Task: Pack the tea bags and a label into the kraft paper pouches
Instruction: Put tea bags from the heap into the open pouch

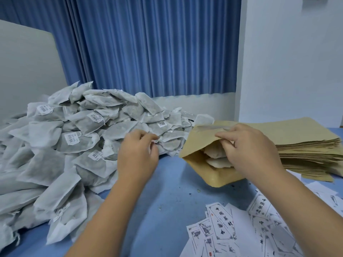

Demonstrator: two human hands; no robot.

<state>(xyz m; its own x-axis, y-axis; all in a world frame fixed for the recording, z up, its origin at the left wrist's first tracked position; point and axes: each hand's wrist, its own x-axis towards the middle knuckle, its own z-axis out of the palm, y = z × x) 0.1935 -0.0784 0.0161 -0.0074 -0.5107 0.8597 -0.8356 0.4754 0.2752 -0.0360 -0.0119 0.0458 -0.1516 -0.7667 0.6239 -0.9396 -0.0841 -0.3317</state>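
Nearest, bottom R: printed paper labels (222,227) fanned loose on the blue table (167,201), overlapping each other.

Mid-table, L hand (138,154) has fingers curled, pinching the white corner of a tea bag (170,136) at the right end of the pile – the bag lies on the heap, not lifted clear.

R hand (252,153) grips the upper lip of a kraft pouch (200,138), thumb and fingers clamped on the paper, holding the mouth spread. The pouch lies w/ its long axis approx left-right; its mouth faces left toward the pile, and its closed end is hidden behind the R hand. Two packed bags (217,161) show inside, stacked flat.

Behind and left – the big pile of tea bags (83,127), several w/ small white barcode tags. Right of the pouch: a stack of flat kraft pouches (306,145).

Farthest: blue pleated curtain (148,43), white wall (287,62).
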